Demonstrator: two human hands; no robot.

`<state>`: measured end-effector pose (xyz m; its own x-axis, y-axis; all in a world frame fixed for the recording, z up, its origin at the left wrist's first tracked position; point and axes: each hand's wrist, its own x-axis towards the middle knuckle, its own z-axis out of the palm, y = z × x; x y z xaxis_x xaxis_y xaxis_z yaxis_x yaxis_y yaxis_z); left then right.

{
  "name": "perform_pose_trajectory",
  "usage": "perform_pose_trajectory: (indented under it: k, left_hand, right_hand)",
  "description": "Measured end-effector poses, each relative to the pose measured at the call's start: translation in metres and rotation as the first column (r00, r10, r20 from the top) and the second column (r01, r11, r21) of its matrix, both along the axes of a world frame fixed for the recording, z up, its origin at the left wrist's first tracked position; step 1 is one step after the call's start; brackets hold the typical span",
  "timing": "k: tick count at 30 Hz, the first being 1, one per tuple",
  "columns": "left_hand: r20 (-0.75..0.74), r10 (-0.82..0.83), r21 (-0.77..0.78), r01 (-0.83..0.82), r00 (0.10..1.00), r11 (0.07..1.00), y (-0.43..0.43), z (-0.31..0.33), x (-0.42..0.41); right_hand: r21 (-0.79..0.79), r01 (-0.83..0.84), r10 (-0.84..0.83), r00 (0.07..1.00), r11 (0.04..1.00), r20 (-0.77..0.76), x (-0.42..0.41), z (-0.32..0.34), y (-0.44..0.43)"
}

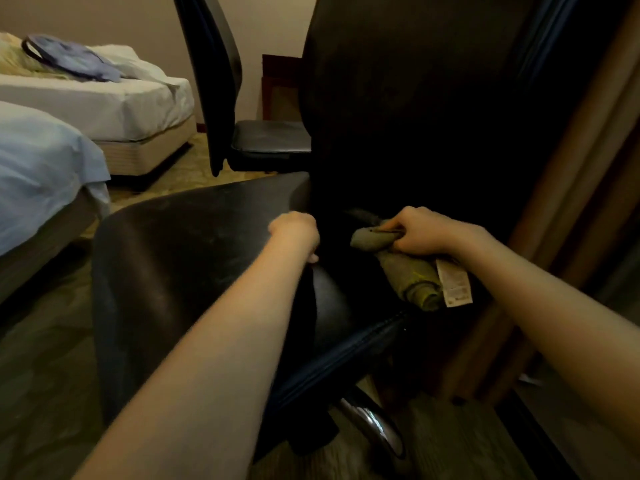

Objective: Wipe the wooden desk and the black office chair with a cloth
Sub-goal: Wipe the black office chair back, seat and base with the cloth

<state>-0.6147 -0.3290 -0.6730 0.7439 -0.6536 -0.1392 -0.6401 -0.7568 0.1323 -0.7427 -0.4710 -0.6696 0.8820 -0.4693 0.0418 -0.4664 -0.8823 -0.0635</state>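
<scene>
The right hand (426,233) was clenched round a bunched grey-green cloth (408,275), held just above the black office chair (194,244) where its seat met the backrest. Soft and light, the cloth would likely crumple freely, so a fistful round its middle seemed the surest hold. The left hand (296,233) lay curled at the rear of the chair's seat, though whether it gripped anything could not be told.

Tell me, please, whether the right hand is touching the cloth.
Touching. The head view shows the right hand with its fingers curled round the bunched cloth, with no gap between them.
</scene>
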Motion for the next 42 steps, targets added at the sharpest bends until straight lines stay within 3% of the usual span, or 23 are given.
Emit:
perform_pose_trajectory:
  k: [2, 5, 8, 10, 13, 16, 19, 28, 34, 38, 42]
  left_hand:
    - [-0.080, 0.036, -0.031, -0.039, 0.996, 0.999, 0.001, 0.009, 0.007]
    - [-0.044, 0.032, -0.121, -0.037, 0.998, 0.992, -0.014, 0.016, 0.004]
    - [-0.142, -0.023, -0.078, 0.012, 0.990, 0.997, -0.035, 0.002, 0.005]
    - [-0.207, -0.006, -0.015, 0.003, 0.978, 1.000, -0.042, -0.010, 0.013]
    - [-0.168, 0.009, 0.004, -0.008, 0.986, 1.000, -0.050, -0.018, 0.022]
    - [-0.183, -0.001, -0.006, 0.000, 0.983, 1.000, -0.053, -0.019, 0.027]
    - [-0.225, 0.017, -0.019, -0.022, 0.974, 1.000, -0.050, -0.017, 0.043]
    - [-0.166, -0.007, -0.008, 0.006, 0.986, 1.000, -0.053, -0.019, 0.035]
    - [-0.132, -0.050, -0.022, 0.047, 0.990, 0.999, -0.046, -0.019, 0.017]
    - [-0.179, -0.156, -0.104, 0.139, 0.971, 0.985, -0.058, 0.000, -0.001]
    - [-0.208, -0.189, -0.005, 0.192, 0.960, 0.981, -0.078, -0.004, -0.018]
  right_hand:
    - [0.003, -0.002, 0.002, 1.000, 1.000, 0.011, 0.001, 0.001, 0.006]
    - [-0.030, -0.009, 0.008, 0.999, 1.000, -0.039, 0.010, 0.005, 0.009]
    - [0.020, -0.023, 0.026, 0.992, 1.000, -0.127, 0.018, 0.026, -0.001]
    - [0.017, -0.028, 0.028, 0.998, 0.999, -0.049, 0.031, 0.039, -0.013]
    - [-0.133, -0.028, 0.048, 0.988, 0.991, 0.145, 0.077, 0.030, -0.030]
    - [-0.207, -0.067, 0.078, 0.996, 0.976, 0.047, 0.124, -0.003, -0.039]
    - [-0.099, -0.039, 0.042, 0.999, 0.994, 0.027, 0.140, -0.014, -0.056]
    - [0.118, -0.144, 0.161, 0.976, 0.982, -0.147, 0.044, 0.005, -0.086]
    - [0.067, -0.085, 0.101, 0.951, 0.994, -0.293, -0.004, 0.033, -0.068]
    - [0.076, -0.041, 0.049, 0.993, 0.996, -0.107, 0.007, 0.042, -0.056]
    - [-0.111, 0.047, -0.028, 0.985, 0.993, 0.169, 0.051, 0.016, -0.038]
